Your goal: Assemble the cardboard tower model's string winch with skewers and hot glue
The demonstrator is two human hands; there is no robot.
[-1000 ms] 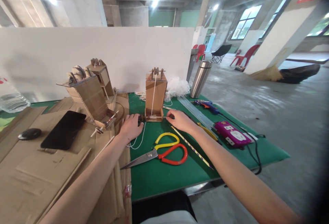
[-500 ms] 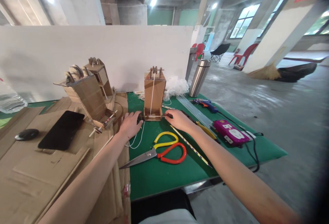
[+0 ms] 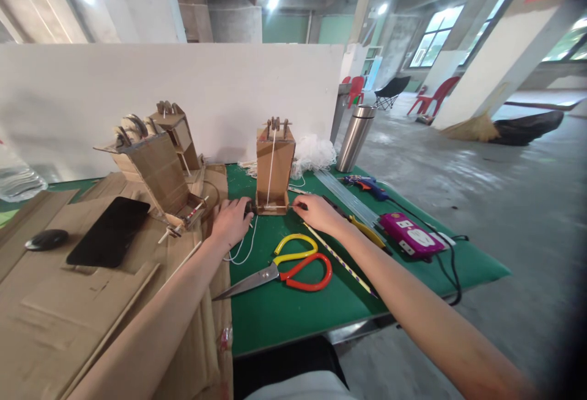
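A small cardboard tower (image 3: 276, 164) with round pulleys on top stands upright on the green table. White string (image 3: 271, 167) runs from the pulleys to a thin wooden stick (image 3: 275, 207) across its base. My right hand (image 3: 318, 212) pinches the stick's right end. At the left side of the base, my left hand (image 3: 230, 224) curls its fingers by a dark part, and its grip is mostly hidden. Loose white string (image 3: 247, 250) lies under the left hand. Yellow-and-red-handled scissors (image 3: 284, 268) rest in front, and a striped pencil (image 3: 342, 259) lies below my right hand.
Another cardboard model (image 3: 158, 170), a phone (image 3: 109, 232) and a mouse (image 3: 46, 240) sit on cardboard sheets (image 3: 87, 308) at left. Toward the right are glue sticks (image 3: 346, 195), pliers (image 3: 368, 232), a glue gun (image 3: 367, 186), a purple box (image 3: 409, 236) and a steel flask (image 3: 356, 139).
The camera view has shifted very slightly. Both hands stay at the sides of the tower's base, and the tower stays in place.
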